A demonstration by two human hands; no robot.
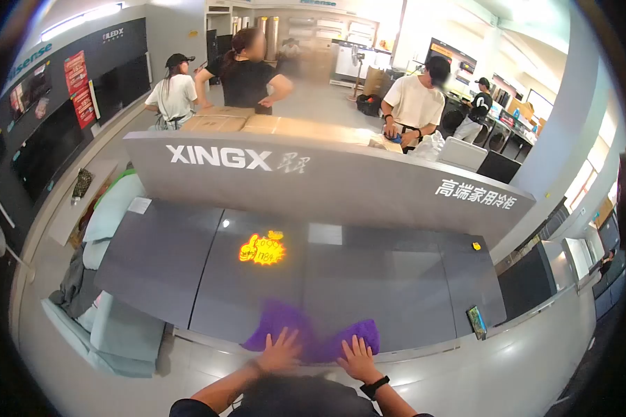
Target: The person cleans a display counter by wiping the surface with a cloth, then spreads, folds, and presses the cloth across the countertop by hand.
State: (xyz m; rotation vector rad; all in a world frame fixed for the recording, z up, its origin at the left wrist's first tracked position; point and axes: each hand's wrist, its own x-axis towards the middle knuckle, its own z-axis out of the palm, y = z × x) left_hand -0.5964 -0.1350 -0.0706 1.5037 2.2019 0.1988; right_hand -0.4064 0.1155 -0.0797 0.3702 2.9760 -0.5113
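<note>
A purple cloth (279, 321) lies near the front edge of the dark grey freezer tops (368, 285). It shows as two lobes joined by a blurred stretch, and I cannot tell whether it is one piece or two. On its left part my left hand (281, 351) rests with fingers spread, a little smeared by motion. My right hand (358, 360), with a black band at the wrist, lies flat on the right part, fingers apart. Farther back on the top is a yellow and red price sign (262, 249). A phone (476, 322) lies at the right front edge.
Behind the tops stands a grey board (327, 174) lettered XINGX, with cardboard boxes (278, 125) beyond it. Several people are farther back, one person (414, 101) handling something blue. At left is a pale blue sofa (125, 333); a pillar (556, 111) rises at right.
</note>
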